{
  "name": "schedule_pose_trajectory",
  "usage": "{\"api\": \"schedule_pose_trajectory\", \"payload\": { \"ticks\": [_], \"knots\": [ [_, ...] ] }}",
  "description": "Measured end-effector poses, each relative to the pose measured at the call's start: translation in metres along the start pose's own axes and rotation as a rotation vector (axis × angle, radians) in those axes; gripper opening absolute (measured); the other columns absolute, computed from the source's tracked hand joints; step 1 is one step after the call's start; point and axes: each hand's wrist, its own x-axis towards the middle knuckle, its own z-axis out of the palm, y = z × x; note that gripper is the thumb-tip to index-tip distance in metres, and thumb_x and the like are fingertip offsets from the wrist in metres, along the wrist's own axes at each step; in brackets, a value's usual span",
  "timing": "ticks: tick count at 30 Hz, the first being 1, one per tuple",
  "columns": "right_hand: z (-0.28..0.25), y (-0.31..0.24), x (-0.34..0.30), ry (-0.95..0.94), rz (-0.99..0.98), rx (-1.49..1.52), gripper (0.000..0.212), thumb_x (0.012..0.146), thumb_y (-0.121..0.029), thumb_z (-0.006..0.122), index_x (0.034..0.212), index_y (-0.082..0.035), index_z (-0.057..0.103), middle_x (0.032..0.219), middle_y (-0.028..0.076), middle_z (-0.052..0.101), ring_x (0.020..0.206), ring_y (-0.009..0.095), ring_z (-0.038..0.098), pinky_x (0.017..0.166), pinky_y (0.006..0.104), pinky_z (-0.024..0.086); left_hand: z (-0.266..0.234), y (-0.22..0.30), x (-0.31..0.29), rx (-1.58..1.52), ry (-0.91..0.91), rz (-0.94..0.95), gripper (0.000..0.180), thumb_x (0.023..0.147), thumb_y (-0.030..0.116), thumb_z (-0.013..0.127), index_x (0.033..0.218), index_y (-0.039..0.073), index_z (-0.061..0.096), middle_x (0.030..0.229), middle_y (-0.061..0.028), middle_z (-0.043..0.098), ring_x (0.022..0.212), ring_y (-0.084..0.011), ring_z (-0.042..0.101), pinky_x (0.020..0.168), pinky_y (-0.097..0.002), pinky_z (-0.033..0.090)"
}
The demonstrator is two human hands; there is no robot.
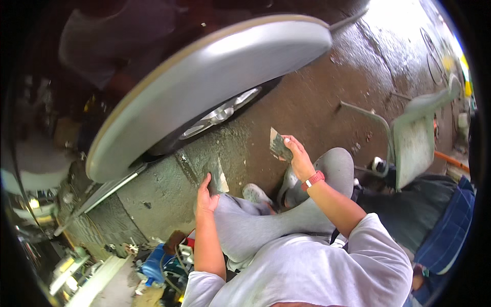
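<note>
My left hand is closed round a dark, flat putty spreader, which has pale beige putty along one edge. Higher and to the right, my right hand grips a second dark putty spreader, also smeared with beige at its outer end. Both spreaders are held apart from each other above my knees. In front of them is a car's grey wheel-arch panel, edged with a tan band. Neither spreader touches the panel. Below the arch, the silver wheel shows in part.
A worn metal chair stands on the right, with dark cloth and a blue cloth bundle near it. At the lower left lie a blue container and assorted clutter. Wet-looking concrete floor stretches beside the car.
</note>
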Motion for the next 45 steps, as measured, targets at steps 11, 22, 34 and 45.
{"api": "schedule_pose_trajectory", "payload": {
  "ticks": [11, 22, 34, 45],
  "knots": [
    [0.04, 0.076, 0.053, -0.196, -0.11, 0.024, 0.036, 0.111, -0.041, 0.056, 0.131, -0.013, 0.066, 0.12, 0.0, 0.072, 0.11, 0.015, 0.067, 0.092, 0.0411, 0.054, 0.017, 0.018, 0.069, 0.252, -0.271, 0.282, 0.062, 0.1, 0.023, 0.074, 0.155, 0.005, 0.052, 0.144, -0.0083, 0.066, 0.128, -0.0203, 0.066, 0.11, -0.0375, 0.052],
    [0.068, 0.061, 0.028, -0.312, -0.191, -0.007, 0.043, 0.11, -0.044, 0.057, 0.134, -0.009, 0.064, 0.122, 0.004, 0.072, 0.112, 0.017, 0.067, 0.092, 0.0414, 0.055, 0.008, 0.016, 0.05, 0.268, -0.412, 0.331, 0.064, 0.1, 0.022, 0.072, 0.159, 0.008, 0.05, 0.146, -0.01, 0.065, 0.131, -0.0209, 0.065, 0.112, -0.0386, 0.051],
    [0.159, -0.004, -0.032, -0.469, -0.639, -0.317, 0.088, 0.104, -0.027, 0.064, 0.173, -0.01, 0.011, 0.119, 0.008, 0.073, 0.112, 0.018, 0.068, 0.094, 0.0342, 0.055, -0.002, 0.015, 0.065, 0.216, -0.5, 0.413, 0.051, 0.101, 0.017, 0.07, 0.149, 0.004, 0.058, 0.138, -0.0103, 0.07, 0.124, -0.0223, 0.069, 0.108, -0.0386, 0.054],
    [0.297, -0.067, -0.06, -0.422, -1.026, -0.488, 0.134, 0.096, -0.031, 0.078, 0.157, 0.009, -0.034, 0.098, 0.014, 0.075, 0.088, 0.019, 0.071, 0.087, 0.0317, 0.057, -0.004, 0.019, 0.054, 0.259, -0.556, 0.415, 0.045, 0.105, 0.018, 0.064, 0.146, 0.003, 0.059, 0.137, -0.0104, 0.071, 0.123, -0.0211, 0.07, 0.111, -0.0383, 0.052]
  ]
}}
